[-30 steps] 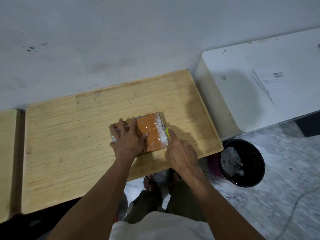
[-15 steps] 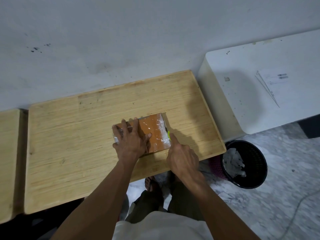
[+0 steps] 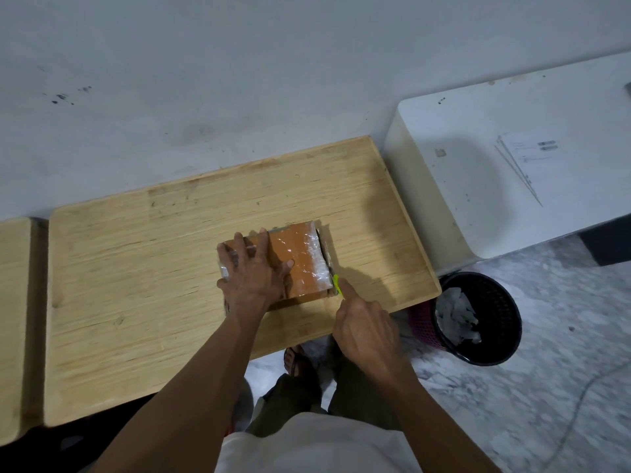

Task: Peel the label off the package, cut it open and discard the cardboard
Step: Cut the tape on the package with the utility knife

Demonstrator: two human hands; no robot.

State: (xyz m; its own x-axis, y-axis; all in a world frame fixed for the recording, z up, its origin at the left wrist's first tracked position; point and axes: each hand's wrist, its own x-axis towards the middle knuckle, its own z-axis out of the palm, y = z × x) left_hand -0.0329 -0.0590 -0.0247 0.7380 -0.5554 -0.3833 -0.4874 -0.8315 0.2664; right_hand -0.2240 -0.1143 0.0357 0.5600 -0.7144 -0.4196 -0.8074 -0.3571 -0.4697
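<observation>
A small brown cardboard package point(image 3: 298, 257), wrapped in shiny clear tape, lies on the wooden table point(image 3: 136, 268). My left hand point(image 3: 252, 271) presses flat on its left half, fingers spread. My right hand point(image 3: 367, 331) is closed around a cutter with a yellow-green tip point(image 3: 336, 285). The tip touches the package's right edge near its front corner. The cutter's handle is hidden inside my fist. No label shows on the part of the package that I can see.
A black mesh waste bin point(image 3: 478, 319) with crumpled white scraps stands on the marble floor, right of the table's corner. A white bench point(image 3: 512, 172) with a sheet of paper point(image 3: 532, 155) is at the right. Another wooden table point(image 3: 13, 319) adjoins on the left. My feet are under the table edge.
My right hand has drawn the cutter toward me along the package's right edge, from about its middle to near the front corner. My left hand stays pressed on the package.
</observation>
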